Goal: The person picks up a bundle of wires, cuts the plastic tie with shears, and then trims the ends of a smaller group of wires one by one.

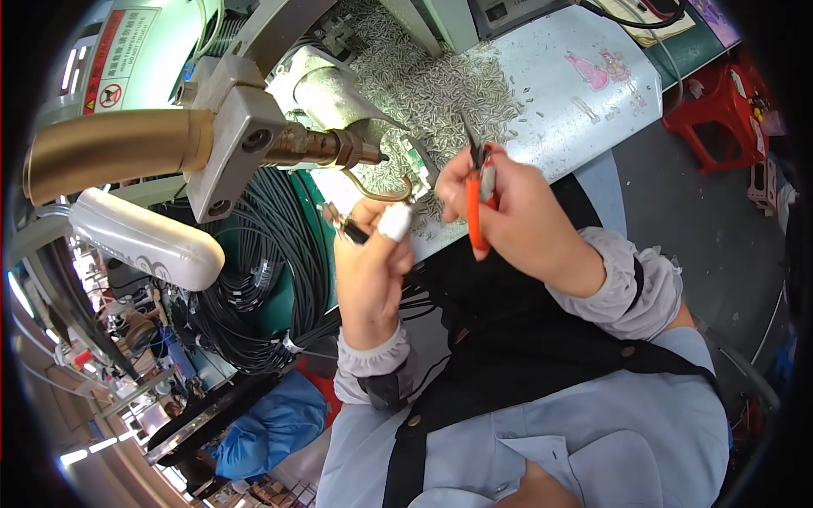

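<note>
My right hand grips orange-handled pliers, their dark jaws pointing up and away over a heap of small silvery pins. My left hand, white wrapping on one digit, is closed on a black cable end with thin metallic-looking tips. It sits just below a brass nozzle with a curved metal tube under it. A small green and white part lies beyond my fingers. What exactly the left fingertips pinch is partly hidden.
A coil of black cables fills the left of the bench. A metal clamp block and a white cylinder hang over it. Red stools stand on the floor at the right. A blue bag lies lower left.
</note>
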`<action>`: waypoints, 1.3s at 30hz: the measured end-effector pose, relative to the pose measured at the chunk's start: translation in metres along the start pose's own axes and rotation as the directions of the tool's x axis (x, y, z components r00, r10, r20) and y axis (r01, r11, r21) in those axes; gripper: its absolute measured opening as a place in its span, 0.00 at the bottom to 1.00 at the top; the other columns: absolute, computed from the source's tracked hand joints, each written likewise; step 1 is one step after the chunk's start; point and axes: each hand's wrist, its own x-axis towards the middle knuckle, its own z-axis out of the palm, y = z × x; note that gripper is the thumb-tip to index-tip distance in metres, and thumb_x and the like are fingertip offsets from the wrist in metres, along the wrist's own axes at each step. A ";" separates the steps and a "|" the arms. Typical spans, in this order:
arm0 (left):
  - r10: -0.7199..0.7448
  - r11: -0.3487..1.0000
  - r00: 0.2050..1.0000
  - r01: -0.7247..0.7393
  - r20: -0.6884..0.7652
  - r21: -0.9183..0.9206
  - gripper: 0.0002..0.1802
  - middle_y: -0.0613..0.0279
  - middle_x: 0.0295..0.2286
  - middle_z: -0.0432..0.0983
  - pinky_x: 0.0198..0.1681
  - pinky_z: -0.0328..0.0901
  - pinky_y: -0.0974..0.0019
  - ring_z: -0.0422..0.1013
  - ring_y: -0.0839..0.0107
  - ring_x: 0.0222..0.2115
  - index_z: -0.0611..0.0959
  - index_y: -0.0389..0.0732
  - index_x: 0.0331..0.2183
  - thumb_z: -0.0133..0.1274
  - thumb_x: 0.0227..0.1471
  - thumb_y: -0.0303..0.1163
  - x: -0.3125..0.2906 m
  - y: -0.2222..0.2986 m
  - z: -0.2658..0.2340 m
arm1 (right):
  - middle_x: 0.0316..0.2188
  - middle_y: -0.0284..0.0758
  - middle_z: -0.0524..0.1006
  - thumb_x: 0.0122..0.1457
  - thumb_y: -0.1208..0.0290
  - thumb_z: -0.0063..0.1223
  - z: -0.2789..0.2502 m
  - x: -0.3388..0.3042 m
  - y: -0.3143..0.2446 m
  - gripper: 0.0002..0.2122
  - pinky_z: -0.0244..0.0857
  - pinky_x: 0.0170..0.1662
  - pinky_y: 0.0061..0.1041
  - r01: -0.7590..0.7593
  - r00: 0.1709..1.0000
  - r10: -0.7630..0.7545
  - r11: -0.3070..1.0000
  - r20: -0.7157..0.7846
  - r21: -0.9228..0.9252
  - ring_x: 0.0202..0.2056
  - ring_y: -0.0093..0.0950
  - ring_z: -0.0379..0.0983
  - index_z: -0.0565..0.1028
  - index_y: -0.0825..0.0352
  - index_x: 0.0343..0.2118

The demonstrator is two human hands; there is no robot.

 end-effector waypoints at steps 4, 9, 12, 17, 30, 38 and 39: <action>-0.042 0.999 0.999 0.042 0.021 -0.012 0.08 0.71 0.17 0.62 0.12 0.43 0.81 0.50 0.86 0.11 0.72 0.35 0.32 0.51 0.46 0.24 0.025 0.005 0.001 | 0.15 0.28 0.66 0.55 0.69 0.44 -0.010 0.018 -0.001 0.08 0.55 0.15 0.14 0.145 0.984 -0.170 0.934 -0.049 -0.327 0.12 0.15 0.61 0.67 0.69 0.26; -0.051 0.994 0.999 0.049 0.015 0.102 0.10 0.72 0.16 0.61 0.12 0.42 0.81 0.50 0.86 0.12 0.73 0.35 0.33 0.52 0.46 0.26 0.032 0.011 -0.002 | 0.12 0.28 0.64 0.54 0.70 0.45 -0.004 0.039 -0.005 0.08 0.56 0.15 0.15 0.129 0.988 -0.152 0.897 -0.021 -0.423 0.12 0.16 0.60 0.67 0.70 0.25; -0.087 0.989 0.996 0.083 0.023 0.125 0.12 0.71 0.16 0.61 0.11 0.42 0.81 0.50 0.86 0.12 0.72 0.34 0.34 0.53 0.46 0.28 0.034 0.015 -0.003 | 0.11 0.30 0.62 0.53 0.70 0.46 -0.003 0.042 -0.003 0.09 0.55 0.15 0.18 0.180 0.980 -0.197 0.916 -0.014 -0.359 0.11 0.18 0.59 0.65 0.71 0.23; -0.088 0.981 0.993 0.074 0.074 0.177 0.17 0.70 0.17 0.61 0.12 0.42 0.80 0.50 0.85 0.12 0.72 0.32 0.34 0.56 0.44 0.33 0.037 0.017 -0.010 | 0.11 0.33 0.62 0.53 0.71 0.47 -0.002 0.042 0.000 0.11 0.52 0.16 0.22 0.178 0.978 -0.206 0.908 -0.034 -0.380 0.12 0.19 0.58 0.63 0.71 0.21; -0.047 0.991 0.997 0.038 0.063 0.131 0.11 0.69 0.17 0.62 0.13 0.43 0.79 0.51 0.84 0.12 0.73 0.31 0.33 0.53 0.45 0.27 0.034 0.012 -0.008 | 0.12 0.33 0.63 0.52 0.71 0.49 -0.002 0.042 -0.001 0.10 0.51 0.18 0.22 0.221 0.967 -0.254 0.887 -0.030 -0.405 0.14 0.19 0.56 0.64 0.71 0.22; -0.012 0.993 0.998 0.005 0.057 0.118 0.08 0.67 0.21 0.67 0.14 0.49 0.80 0.56 0.83 0.14 0.74 0.31 0.32 0.51 0.46 0.24 0.015 0.012 -0.001 | 0.15 0.31 0.67 0.53 0.71 0.49 -0.010 0.030 -0.006 0.07 0.55 0.19 0.19 0.086 0.996 -0.081 0.971 0.033 -0.224 0.15 0.17 0.61 0.66 0.71 0.27; -0.005 0.995 1.000 0.004 0.019 0.097 0.09 0.66 0.22 0.68 0.17 0.52 0.79 0.58 0.81 0.16 0.74 0.32 0.33 0.49 0.47 0.23 0.008 0.009 0.006 | 0.16 0.32 0.69 0.52 0.72 0.49 -0.013 0.025 -0.009 0.07 0.56 0.19 0.19 0.012 0.998 -0.004 0.991 0.062 -0.132 0.15 0.17 0.62 0.66 0.70 0.27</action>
